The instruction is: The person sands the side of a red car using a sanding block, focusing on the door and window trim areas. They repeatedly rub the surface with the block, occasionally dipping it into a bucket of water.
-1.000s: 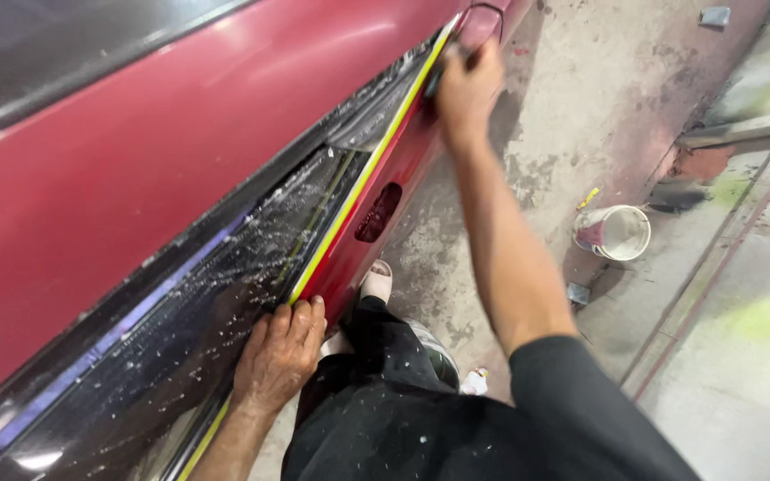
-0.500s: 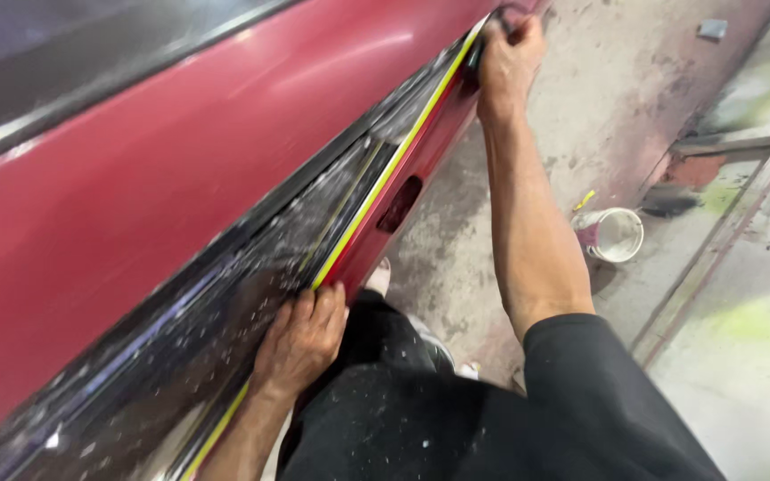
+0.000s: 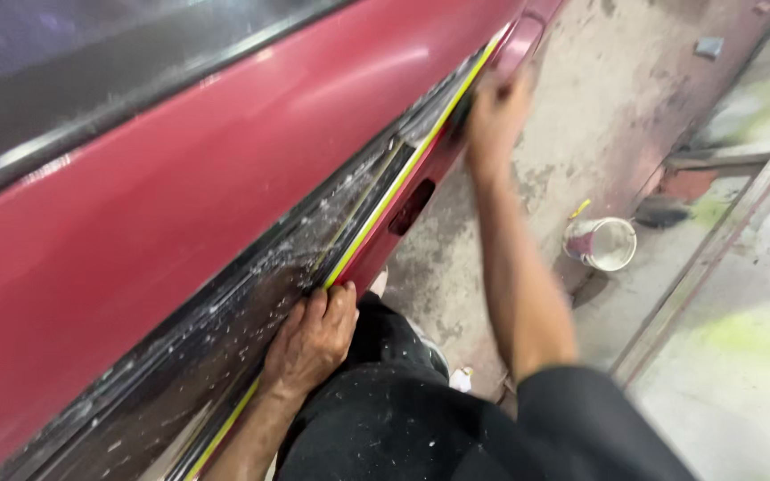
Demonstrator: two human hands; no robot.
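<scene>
We take the long yellow masking tape strip [image 3: 403, 183] as our landmark; it runs diagonally from the lower left up to the upper right along the side of the car.

To the left of the strip and above it lies the glossy dark red car body panel [image 3: 180, 205], broad and smooth, with a dark window edge at the top of the view. Between the red panel and the strip sits a scuffed black trim band [image 3: 225, 312], flecked with pale specks and scratches.

At the lower end of the strip, our left hand [image 3: 312, 343] rests against the car, fingers curled and pressed flat over the tape and the edge of the black band, holding it down rather than closing around anything. Just right of the strip here, the narrow red lower sill [image 3: 394, 240] shows a dark oval recess [image 3: 410, 207].

Below the strip's lower end are our black, dust-flecked trousers [image 3: 385, 419].

At the upper end of the strip, our right hand [image 3: 496, 116] is stretched out on the car's edge, touching the tape. It is blurred, and we cannot tell whether its fingers are pinched on something or merely pressing.

Well to the right of the strip, on the stained grey concrete floor [image 3: 617, 71], stands a small white paint tin [image 3: 601, 242] with a yellow-handled stick in it. Farther right runs a rusty metal rail [image 3: 715, 249].
</scene>
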